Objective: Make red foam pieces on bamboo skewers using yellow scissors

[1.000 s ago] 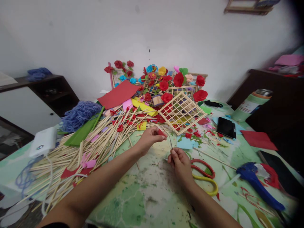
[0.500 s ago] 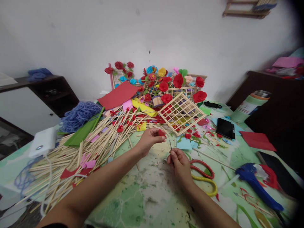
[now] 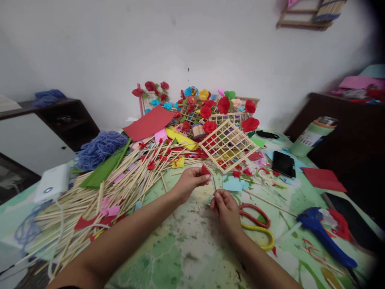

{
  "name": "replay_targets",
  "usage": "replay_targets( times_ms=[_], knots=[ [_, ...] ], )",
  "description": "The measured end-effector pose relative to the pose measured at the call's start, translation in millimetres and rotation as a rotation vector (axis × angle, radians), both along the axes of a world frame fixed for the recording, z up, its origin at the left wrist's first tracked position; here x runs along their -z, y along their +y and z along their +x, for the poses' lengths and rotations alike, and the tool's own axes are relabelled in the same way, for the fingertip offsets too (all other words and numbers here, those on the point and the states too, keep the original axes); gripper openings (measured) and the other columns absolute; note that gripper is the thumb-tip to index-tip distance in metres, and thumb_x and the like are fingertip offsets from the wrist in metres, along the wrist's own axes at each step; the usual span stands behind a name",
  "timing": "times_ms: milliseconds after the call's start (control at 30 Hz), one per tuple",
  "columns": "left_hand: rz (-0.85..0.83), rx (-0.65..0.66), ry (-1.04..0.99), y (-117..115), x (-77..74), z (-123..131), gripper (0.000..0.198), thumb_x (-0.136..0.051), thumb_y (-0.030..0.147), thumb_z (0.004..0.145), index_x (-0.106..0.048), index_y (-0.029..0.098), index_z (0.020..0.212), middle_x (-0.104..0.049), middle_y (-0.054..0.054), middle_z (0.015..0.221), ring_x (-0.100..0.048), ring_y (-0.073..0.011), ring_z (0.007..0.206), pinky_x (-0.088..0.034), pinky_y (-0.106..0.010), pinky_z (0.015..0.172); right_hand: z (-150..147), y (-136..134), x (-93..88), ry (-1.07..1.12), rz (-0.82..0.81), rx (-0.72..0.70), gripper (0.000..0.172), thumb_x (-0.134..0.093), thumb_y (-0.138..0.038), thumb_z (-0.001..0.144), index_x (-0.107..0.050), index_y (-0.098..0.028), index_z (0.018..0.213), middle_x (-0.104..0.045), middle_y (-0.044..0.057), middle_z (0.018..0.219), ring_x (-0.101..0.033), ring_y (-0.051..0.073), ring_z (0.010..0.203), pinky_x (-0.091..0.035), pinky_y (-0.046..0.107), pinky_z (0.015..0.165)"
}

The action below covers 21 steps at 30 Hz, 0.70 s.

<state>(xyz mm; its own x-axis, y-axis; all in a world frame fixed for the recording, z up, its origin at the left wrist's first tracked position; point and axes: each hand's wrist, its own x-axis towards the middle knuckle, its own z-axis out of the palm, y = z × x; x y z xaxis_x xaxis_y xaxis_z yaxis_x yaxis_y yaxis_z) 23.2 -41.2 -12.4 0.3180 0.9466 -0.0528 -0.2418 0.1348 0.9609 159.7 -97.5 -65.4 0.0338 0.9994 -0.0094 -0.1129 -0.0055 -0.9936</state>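
Between the thumb and fingers of my left hand [image 3: 190, 184] is a small piece of red paper [image 3: 205, 170], its pointed end up. My right hand [image 3: 225, 205] is closed on a pair of thin metal tweezers [image 3: 213, 184], tips upward, just right of the red paper. Whether the tips touch the paper is too small to tell. Beside my right wrist lie scissors [image 3: 259, 230] with one red and one yellow handle loop, their blades hidden by the hand. A light blue paper piece [image 3: 231, 184] lies on the table behind my right hand.
Many thin wooden sticks [image 3: 120, 188] cover the table's left side. A wooden lattice [image 3: 227, 146] and paper flowers [image 3: 223, 105] stand at the back. On the right are a blue glue gun [image 3: 326, 241], a black phone [image 3: 283, 163] and a green bottle [image 3: 313, 136].
The view has tilted slightly, so the scene sits a little differently. Both hands keep their grips, and the red paper now shows more of a point above the left fingers.
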Motion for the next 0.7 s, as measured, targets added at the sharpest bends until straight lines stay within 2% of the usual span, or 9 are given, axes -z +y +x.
replay_targets(
  times_ms=[433,700],
  knots=[
    [0.100,-0.028,0.045,0.0,-2.1,0.6,0.019,-0.066,0.029,0.066,-0.059,0.012,0.070,-0.054,0.001,0.060,-0.048,-0.0084,0.058,-0.038,-0.023,0.061,1.3,0.4,1.6,0.002,0.022,0.022,0.026,-0.050,-0.045,0.080,-0.046,-0.020,0.079,-0.049,-0.005,0.051,-0.036,0.008,0.043,-0.025,0.020,0.041],
    [0.109,-0.030,0.057,-2.2,-4.9,0.3,0.013,-0.060,0.021,0.069,-0.063,0.012,0.077,-0.061,-0.004,0.070,-0.054,-0.0110,0.066,-0.040,-0.024,0.067,0.4,0.5,1.1,-0.001,0.010,-0.001,0.026,-0.050,-0.045,0.079,-0.045,-0.020,0.077,-0.049,-0.006,0.049,-0.033,0.007,0.040,-0.021,0.020,0.039]
  ],
)
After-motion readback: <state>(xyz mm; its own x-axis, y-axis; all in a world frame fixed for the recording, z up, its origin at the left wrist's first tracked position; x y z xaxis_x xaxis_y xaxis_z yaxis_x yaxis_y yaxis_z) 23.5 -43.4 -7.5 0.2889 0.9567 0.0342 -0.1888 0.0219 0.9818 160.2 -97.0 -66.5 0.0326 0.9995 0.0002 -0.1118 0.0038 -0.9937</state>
